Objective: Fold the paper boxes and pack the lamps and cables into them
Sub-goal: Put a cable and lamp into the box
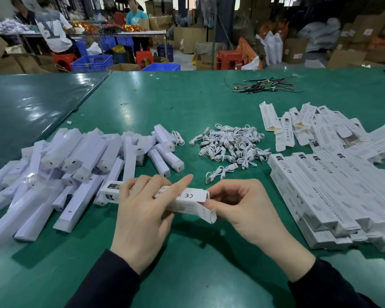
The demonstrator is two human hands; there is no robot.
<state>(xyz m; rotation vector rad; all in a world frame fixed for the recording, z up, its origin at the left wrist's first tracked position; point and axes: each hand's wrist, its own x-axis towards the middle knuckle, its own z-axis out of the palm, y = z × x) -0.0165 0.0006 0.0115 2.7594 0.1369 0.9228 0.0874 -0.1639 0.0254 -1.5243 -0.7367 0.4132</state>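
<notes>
Your left hand (140,210) grips the long white paper box (165,200); right hand (242,204) pinches its open end. Thin card, light, creases easily: hold the edges.

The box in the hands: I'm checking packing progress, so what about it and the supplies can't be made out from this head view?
- Box contents: its walls and the left hand cover the inside, so lamp or cable cannot be told.
- Right hand fingertips: curled behind the open end flaps.
- Box print: too small and partly covered by fingers.
- Flat box stack: cut off by the right edge.
- Lamp pile: cut off by the left edge.
</notes>
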